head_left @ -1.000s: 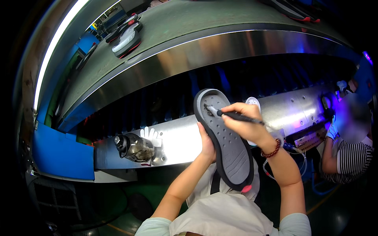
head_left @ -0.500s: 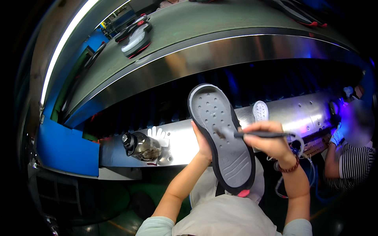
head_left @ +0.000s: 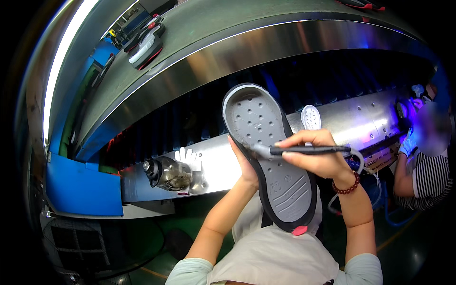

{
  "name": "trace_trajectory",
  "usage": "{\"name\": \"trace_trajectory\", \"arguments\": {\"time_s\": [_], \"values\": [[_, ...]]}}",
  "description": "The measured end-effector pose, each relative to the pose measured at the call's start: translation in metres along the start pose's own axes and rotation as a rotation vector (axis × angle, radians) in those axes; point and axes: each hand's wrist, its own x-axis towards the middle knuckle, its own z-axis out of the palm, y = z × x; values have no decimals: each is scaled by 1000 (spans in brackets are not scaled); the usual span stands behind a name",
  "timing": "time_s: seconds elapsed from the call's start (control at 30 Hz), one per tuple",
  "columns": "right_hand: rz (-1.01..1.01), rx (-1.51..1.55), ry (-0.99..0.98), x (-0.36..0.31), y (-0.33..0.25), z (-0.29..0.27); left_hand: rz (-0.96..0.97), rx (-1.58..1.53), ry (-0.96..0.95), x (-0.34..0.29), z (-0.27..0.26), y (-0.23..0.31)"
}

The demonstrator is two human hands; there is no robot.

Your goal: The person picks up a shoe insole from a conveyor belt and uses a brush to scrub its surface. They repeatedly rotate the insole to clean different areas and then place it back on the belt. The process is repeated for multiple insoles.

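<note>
My left hand [head_left: 243,161] grips a shoe sole [head_left: 289,190] by its left edge, the thumb along the side and the other fingers hidden behind. The sole has a grey dimpled inner face, a black rim and a pinkish-red tab at the lower end. In my right hand [head_left: 317,154] is a slim brush with a black handle [head_left: 306,150], pinched between thumb and fingers. Its pale bristles [head_left: 259,150] touch the grey face near the left rim. A clear hose [head_left: 359,161] runs from the back end of the handle.
Beyond the metal shelf [head_left: 216,164] runs a green belt [head_left: 204,23] carrying soles [head_left: 146,47]. The shelf holds a dark bottle [head_left: 168,174], a white glove [head_left: 190,157] and a small white sole [head_left: 311,117]. A person in a striped top [head_left: 431,183] works at the right.
The brush tip has moved toward the sole's left rim, and the dark smear seen mid-sole no longer shows. The sole has tilted slightly and looks larger. The whole view has shifted a little.
</note>
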Motion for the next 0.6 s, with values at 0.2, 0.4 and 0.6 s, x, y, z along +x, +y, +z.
{"name": "trace_trajectory", "arguments": {"time_s": [0.2, 0.4, 0.6], "values": [[32, 235, -60, -7, 4, -6, -40, -247, -167, 7, 3, 10], [-154, -62, -162, -9, 13, -4, 120, -272, -280, 19, -11, 10], [-17, 84, 10, -13, 18, -2, 240, -298, -303, 25, -7, 20]]}}
